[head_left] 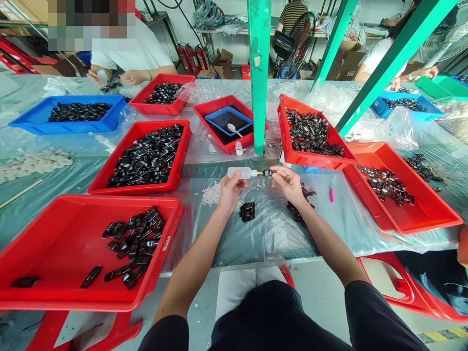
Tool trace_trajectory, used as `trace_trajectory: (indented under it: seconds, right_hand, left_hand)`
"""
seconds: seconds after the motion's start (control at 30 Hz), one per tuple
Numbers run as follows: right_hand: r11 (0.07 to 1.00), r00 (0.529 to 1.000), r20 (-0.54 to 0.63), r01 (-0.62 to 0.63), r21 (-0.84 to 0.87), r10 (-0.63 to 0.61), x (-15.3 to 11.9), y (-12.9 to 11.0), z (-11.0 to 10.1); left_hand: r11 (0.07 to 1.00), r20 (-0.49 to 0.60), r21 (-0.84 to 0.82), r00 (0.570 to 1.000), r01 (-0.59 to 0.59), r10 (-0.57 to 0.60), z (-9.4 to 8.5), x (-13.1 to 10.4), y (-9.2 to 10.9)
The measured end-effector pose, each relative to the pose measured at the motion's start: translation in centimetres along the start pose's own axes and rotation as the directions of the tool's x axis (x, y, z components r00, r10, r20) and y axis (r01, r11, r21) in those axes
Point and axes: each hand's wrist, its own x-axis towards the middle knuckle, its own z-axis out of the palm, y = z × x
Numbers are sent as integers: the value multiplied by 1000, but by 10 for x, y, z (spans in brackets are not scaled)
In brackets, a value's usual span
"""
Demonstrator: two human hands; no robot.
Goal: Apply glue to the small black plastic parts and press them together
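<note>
My left hand [232, 189] is closed round a translucent squeeze bottle [239, 172], which lies sideways with its thin nozzle pointing right. The nozzle tip meets a small black part [269, 173], pinched by the fingers of my right hand [287, 181]. Below, between my forearms, a small group of black parts [247, 211] lies on the plastic-covered table [256, 243]. More black parts [296, 212] lie partly hidden under my right wrist. A pile of small white pieces [211, 194] is beside my left hand.
Red bins of black parts stand left [146, 156] and right [314, 134]. A blue tray with a white spoon [234, 127] sits in a red bin behind a small bottle [239, 148]. A green post [259, 78] rises ahead. A pink-handled tool [332, 195] lies right. People work across the table.
</note>
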Motion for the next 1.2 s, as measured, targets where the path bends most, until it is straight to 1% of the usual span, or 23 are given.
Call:
trace_trajectory:
  seconds: [0.27,0.43,0.6,0.77,0.9,1.07,1.2]
  right_hand:
    - [1000,1000,15,14,25,-14,-1,-1,2]
    - [999,1000,-5,-9,45,10,-1,0,2]
    - [998,1000,-9,3,59,-3,-1,2,2]
    - [1000,1000,-26,4,13,-4,0,3,1]
    - [999,1000,-17,11,34,-11,0,3,1]
    - [999,1000,-6,12,37,-11,-1,2,1]
    - [999,1000,0,15,39,-15,-1,2,1]
  left_hand:
    - [999,7,11,999,-49,49,-4,1,2]
    - [999,-13,7,999,-52,52,0,0,1]
    - [998,-28,3,997,-70,70,3,-2,1]
    - [998,-31,-4,997,-65,65,4,-3,0]
    - [998,-38,-6,998,-55,55,3,-3,0]
    - [999,-4,-19,999,-39,39,1,-2,2]
    - [999,-9,-14,999,-45,45,2,-2,4]
